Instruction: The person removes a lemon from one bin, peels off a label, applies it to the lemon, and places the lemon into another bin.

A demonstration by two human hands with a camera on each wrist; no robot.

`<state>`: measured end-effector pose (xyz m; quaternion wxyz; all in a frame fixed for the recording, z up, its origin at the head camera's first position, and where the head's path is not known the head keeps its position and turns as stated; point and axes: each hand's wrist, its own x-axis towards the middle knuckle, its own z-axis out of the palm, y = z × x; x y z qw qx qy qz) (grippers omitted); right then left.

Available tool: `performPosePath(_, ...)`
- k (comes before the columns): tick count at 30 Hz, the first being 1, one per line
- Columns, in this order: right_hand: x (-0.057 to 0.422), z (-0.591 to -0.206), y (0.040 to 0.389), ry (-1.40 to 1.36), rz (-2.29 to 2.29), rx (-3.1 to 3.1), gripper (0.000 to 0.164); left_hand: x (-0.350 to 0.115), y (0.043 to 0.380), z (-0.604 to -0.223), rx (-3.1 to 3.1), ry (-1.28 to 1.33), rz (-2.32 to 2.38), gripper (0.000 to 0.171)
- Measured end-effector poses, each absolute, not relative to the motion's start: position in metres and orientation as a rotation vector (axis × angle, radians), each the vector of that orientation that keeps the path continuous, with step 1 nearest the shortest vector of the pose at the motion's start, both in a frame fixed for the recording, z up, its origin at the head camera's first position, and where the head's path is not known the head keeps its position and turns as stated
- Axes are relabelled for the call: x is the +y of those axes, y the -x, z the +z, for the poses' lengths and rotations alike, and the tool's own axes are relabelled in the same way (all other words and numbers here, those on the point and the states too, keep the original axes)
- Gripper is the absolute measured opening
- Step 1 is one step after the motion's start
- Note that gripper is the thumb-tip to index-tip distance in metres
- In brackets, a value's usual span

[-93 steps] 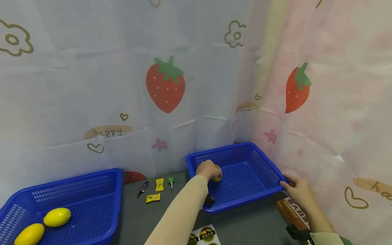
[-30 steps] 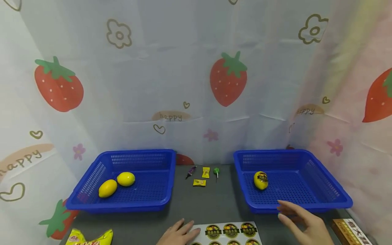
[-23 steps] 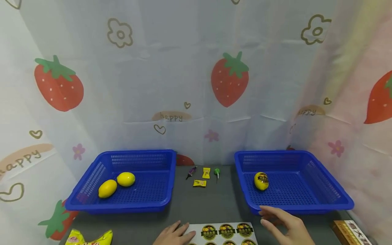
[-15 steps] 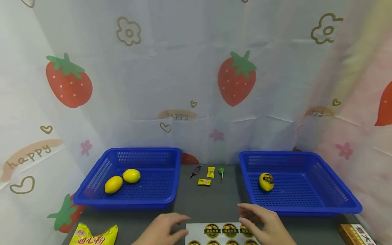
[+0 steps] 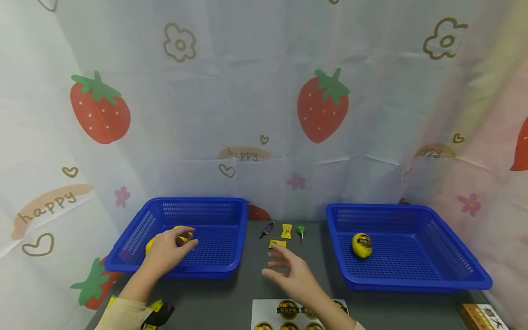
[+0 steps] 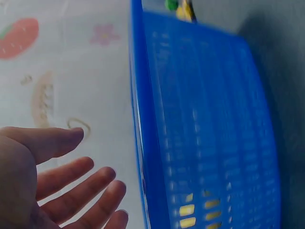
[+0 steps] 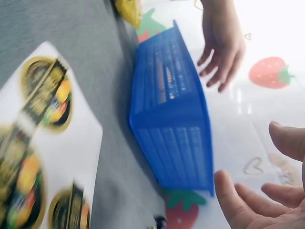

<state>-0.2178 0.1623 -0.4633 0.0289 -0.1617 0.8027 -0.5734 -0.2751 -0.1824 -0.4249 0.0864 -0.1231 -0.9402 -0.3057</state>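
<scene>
The person's left hand point(image 5: 164, 250) hovered over the left blue basket point(image 5: 218, 252), its grip apart, with a gap between thumb and fingers. In the head view it partly covered two yellow lemons inside that basket: one lemon point(image 5: 149, 244) showed at the back of the hand, the other point(image 5: 188, 235) between thumb and forefinger. The left wrist view was blurred, though the hand appeared there above the rim. The right hand point(image 5: 294, 274) hung above the grey desk point(image 5: 222, 302) between the two baskets, its grip also apart, fingers loosely bent. Below its forearm lay a white sheet of round labels point(image 5: 264, 311), partly hidden by the arm. A labelled lemon point(image 5: 361, 247) sat at the left side of the right blue basket point(image 5: 416, 256). Beyond the right hand, near the printed curtain point(image 5: 247, 96), lay a purple-wrapped sweet point(image 5: 267, 229), two yellow sweets point(image 5: 286, 231) and a green lollipop point(image 5: 301, 229). A brown-and-white box point(image 5: 480, 317) lay at the right.
</scene>
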Motion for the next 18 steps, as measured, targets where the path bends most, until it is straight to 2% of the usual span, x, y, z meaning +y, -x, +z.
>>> performPosePath(9,0.108,-0.479,0.255,0.389,-1.777,2.5,0.093,-0.205,0.317,-0.42,-2.844,0.351,-0.951,0.046)
performPosePath(14,0.09,-0.489,0.265,0.306,-1.771,2.493,0.108,-0.215,0.339,-0.419,-2.9,0.323,-0.954,0.05)
performPosePath(18,0.078,-0.493,0.271,0.347,-1.794,2.427,0.115,-0.222,0.353,-0.424,-2.953,0.277,-0.966,0.054)
